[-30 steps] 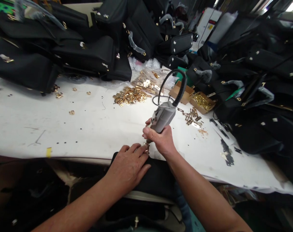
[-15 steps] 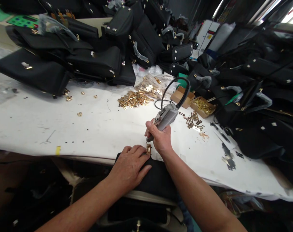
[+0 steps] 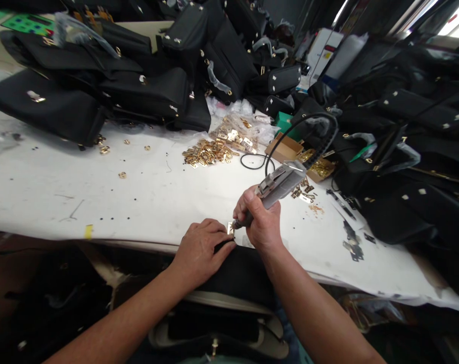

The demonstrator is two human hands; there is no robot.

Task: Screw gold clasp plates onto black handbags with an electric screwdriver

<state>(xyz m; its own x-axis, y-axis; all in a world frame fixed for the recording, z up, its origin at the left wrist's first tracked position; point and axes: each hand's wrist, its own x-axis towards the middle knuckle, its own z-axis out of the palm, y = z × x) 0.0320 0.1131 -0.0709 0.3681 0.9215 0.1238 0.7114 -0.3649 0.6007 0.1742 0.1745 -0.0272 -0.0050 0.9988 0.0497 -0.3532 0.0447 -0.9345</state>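
My right fingers [image 3: 254,202] grip the grey tool [image 3: 283,185], tip at the gold plate [image 3: 230,227]; my left fingers [image 3: 214,227] touch it, grip indeterminable.

hands [image 3: 201,247] [image 3: 265,222], two; grey handheld tool [image 3: 280,186], one; cardboard boxes [image 3: 286,148], two; yellow strip [image 3: 88,231], one; gold fittings [image 3: 207,153], dozens; black bags [image 3: 57,108], many, overlapping; exact totals unclear for both.

Open run: white table [image 3: 165,197], left of centre, low pass OK over loose rings [image 3: 122,175]. Blocked: black bags [image 3: 149,91] piled upper left and down right edge; gold fittings heap [image 3: 209,153] mid-frame; grey tool [image 3: 282,184] and cable loop [image 3: 331,132] right of centre, boxes [image 3: 286,148] behind.
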